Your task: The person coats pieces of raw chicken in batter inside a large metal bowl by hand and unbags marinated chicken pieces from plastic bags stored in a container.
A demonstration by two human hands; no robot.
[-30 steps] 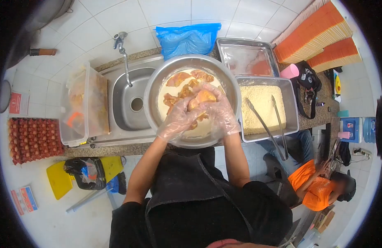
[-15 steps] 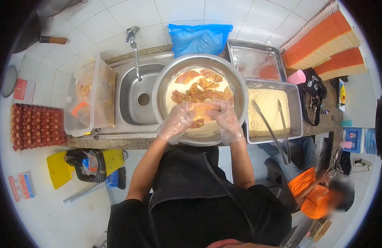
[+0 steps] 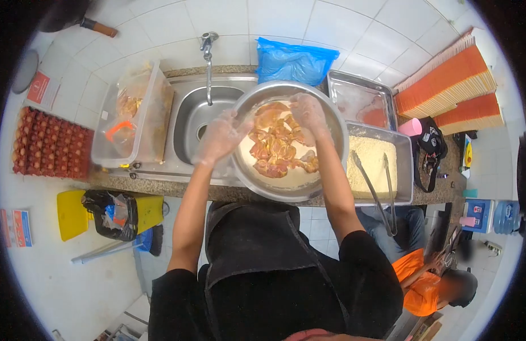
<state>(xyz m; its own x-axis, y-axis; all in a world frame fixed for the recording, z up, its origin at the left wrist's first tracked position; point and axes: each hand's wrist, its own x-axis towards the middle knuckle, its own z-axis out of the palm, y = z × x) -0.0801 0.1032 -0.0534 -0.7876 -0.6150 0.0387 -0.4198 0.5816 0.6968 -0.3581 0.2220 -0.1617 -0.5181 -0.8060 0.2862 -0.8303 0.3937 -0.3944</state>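
Note:
A large metal bowl (image 3: 238,165) holds several raw chicken pieces (image 3: 271,150) lying in white flour. My left hand (image 3: 222,138), in a clear plastic glove, is over the bowl's left rim. It is blurred, with its fingers apart and no chicken in it. My right hand (image 3: 309,115), gloved the same way, is inside the bowl at the upper right. Its fingers are beside the uppermost chicken piece, but blur hides whether they grip it. To the right stands a metal pan of pale yellow crumbs (image 3: 372,162), with tongs (image 3: 372,184) resting across it.
Left of the bowl are a sink (image 3: 186,122) with a tap (image 3: 208,65), a clear plastic tub (image 3: 129,125) and stacked egg trays (image 3: 52,145). Behind are a blue bag (image 3: 297,61) and a metal tray (image 3: 359,96). A person in orange (image 3: 419,281) sits at the right.
My hands have moved apart from the chicken piece they held together over the bowl. The left went left to the rim, the right up toward the far side. The view has shifted slightly.

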